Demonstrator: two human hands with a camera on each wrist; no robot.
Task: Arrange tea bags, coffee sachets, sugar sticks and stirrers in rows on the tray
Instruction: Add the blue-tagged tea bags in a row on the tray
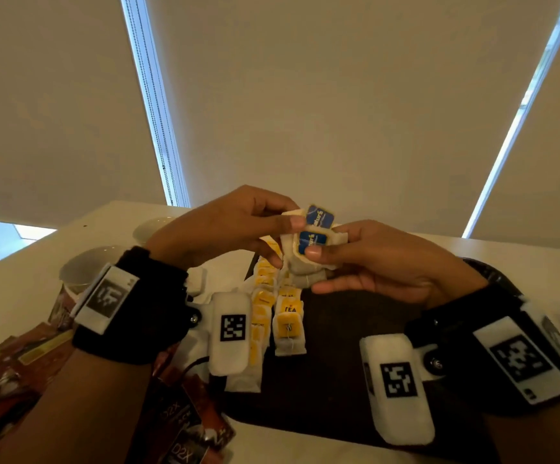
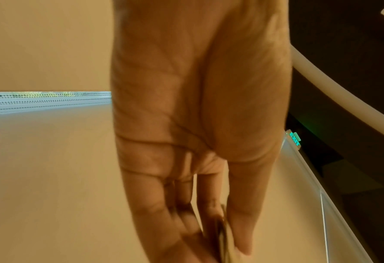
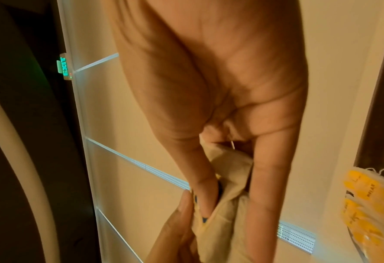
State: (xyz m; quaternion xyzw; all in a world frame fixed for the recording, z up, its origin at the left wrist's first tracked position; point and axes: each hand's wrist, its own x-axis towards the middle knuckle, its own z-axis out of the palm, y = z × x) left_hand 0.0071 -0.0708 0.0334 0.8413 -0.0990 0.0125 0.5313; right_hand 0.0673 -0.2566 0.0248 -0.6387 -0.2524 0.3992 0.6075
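The right hand (image 1: 365,259) clutches a bunch of blue-tagged tea bags (image 1: 308,249) by thumb and fingers. The left hand (image 1: 225,226) pinches the top one's edge, raised above the tray's (image 1: 339,380) far edge. The yellow tea bag rows (image 1: 288,323) lie below, toward the tray's left edge, running near-to-far.

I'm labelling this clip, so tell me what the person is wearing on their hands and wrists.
Bare left hand and right hand. Each wrist has a black strap carrying white padded blocks printed with black-and-white square code markers. No sleeves are visible.
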